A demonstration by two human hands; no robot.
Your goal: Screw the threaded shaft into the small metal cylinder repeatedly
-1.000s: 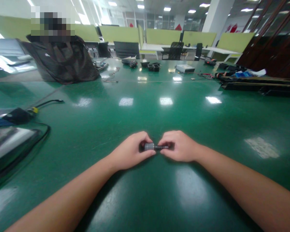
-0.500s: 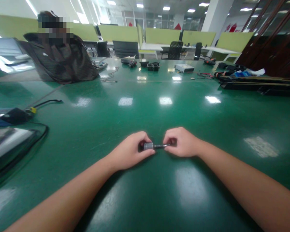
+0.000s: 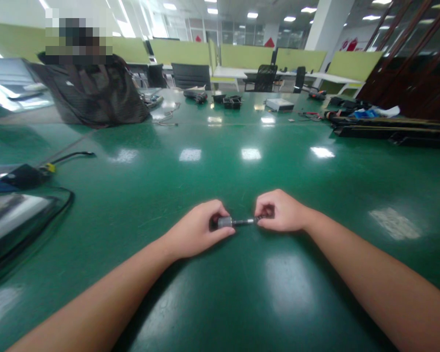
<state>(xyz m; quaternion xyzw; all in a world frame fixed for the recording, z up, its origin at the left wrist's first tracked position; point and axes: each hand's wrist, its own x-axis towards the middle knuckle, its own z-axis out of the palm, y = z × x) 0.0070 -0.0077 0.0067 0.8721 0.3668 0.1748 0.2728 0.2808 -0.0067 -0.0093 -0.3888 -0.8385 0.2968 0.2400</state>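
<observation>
Near the middle of the green table, my left hand point(image 3: 200, 227) is closed around a grey cylinder point(image 3: 225, 222) with a thin metal shaft point(image 3: 245, 222) sticking out to the right. The cylinder's left end is hidden in my palm. My right hand point(image 3: 280, 212) pinches a small dark, ridged, coil-like piece point(image 3: 259, 219) at the shaft's right tip. What kind of piece it is I cannot make out, nor whether it touches the shaft. Both hands are low over the tabletop point(image 3: 220, 283).
A dark woven bag point(image 3: 99, 93) stands at the back left. To the left lie a black cable point(image 3: 71, 155) and flat items. Black bins point(image 3: 231, 101), a white box point(image 3: 279, 104) and long black bars point(image 3: 388, 129) lie along the far side.
My right hand has moved slightly to the right, away from the cylinder, exposing more of the shaft's shiny end. The left hand has stayed in place.
</observation>
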